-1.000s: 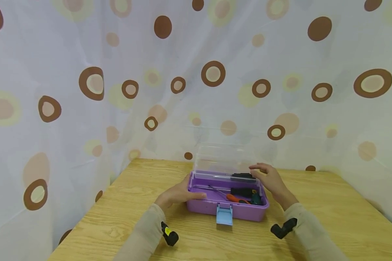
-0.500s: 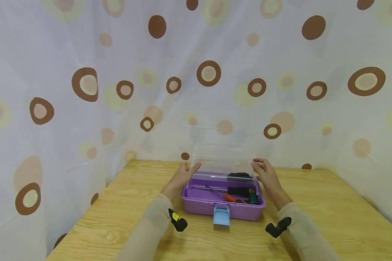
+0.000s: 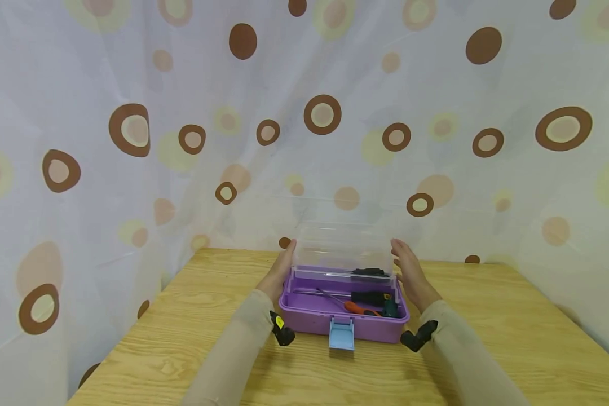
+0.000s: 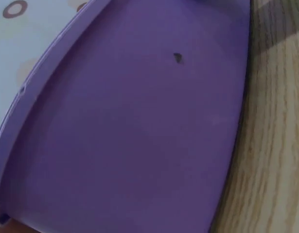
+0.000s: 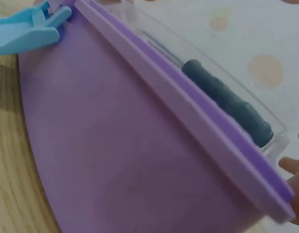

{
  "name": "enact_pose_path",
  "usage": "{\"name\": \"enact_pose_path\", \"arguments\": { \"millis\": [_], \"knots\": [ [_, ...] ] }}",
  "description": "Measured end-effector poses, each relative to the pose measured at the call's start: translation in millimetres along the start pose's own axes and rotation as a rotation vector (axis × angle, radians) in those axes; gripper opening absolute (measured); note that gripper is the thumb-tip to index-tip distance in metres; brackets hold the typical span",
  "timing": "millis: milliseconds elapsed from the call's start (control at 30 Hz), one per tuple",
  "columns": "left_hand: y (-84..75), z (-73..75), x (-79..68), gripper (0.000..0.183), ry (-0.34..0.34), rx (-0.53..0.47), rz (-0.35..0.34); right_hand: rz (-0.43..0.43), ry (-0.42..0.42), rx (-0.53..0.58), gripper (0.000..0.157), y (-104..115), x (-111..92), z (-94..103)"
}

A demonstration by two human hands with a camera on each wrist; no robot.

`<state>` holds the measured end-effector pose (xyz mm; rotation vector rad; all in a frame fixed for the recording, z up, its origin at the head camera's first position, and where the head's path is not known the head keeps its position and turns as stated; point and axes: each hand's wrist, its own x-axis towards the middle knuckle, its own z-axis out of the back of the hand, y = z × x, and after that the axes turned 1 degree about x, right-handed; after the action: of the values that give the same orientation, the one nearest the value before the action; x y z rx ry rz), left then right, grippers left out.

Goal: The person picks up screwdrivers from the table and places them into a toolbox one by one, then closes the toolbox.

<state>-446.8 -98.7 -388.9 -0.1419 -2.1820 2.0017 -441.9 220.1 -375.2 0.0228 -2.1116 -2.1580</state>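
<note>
A purple toolbox [image 3: 314,322] stands on the wooden table, its clear lid [image 3: 345,245] raised at the back and its light blue latch [image 3: 341,336] hanging down in front. Inside lie a black-handled screwdriver [image 3: 370,298], an orange-handled tool [image 3: 355,308] and a dark green handle [image 3: 389,308]. Farther back is another black handle [image 3: 369,272]. My left hand [image 3: 278,275], fingers straight, lies along the box's left side. On the other side, my right hand [image 3: 413,276] is at the lid's right edge with relaxed fingers. Only some right fingers show in the right wrist view.
The wooden table [image 3: 182,332] extends to both sides of the box. Behind it hangs a white curtain [image 3: 264,73] with brown and beige circles. A small black camera [image 3: 419,336] sits on the right sleeve, another [image 3: 283,329] on the left.
My left hand has left the box's front left rim, risen beside the lid and settled along the left side. The right hand has moved off the tools' end to the lid's right edge.
</note>
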Motion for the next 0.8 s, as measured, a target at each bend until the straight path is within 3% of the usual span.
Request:
{"name": "enact_pose_path", "arguments": {
  "millis": [167,267,433,800],
  "knots": [
    [-3.8,-1.4,4.4,0.076,0.072,-0.074,0.094,-0.068,0.044,-0.063,0.086,-4.9,10.8,-4.5],
    [-6.4,-2.8,4.5,0.083,0.059,-0.034,0.129,-0.066,0.046,-0.084,0.084,-8.3,13.5,-6.5],
    [-4.3,-3.0,7.1,0.091,-0.028,0.104,0.077,-0.109,0.041,-0.063,0.085,-10.9,14.7,-8.1],
    [2.2,-2.0,9.4,0.095,-0.030,0.030,0.083,-0.167,0.032,-0.060,0.088,-9.8,13.0,-8.7]
  ]
}}
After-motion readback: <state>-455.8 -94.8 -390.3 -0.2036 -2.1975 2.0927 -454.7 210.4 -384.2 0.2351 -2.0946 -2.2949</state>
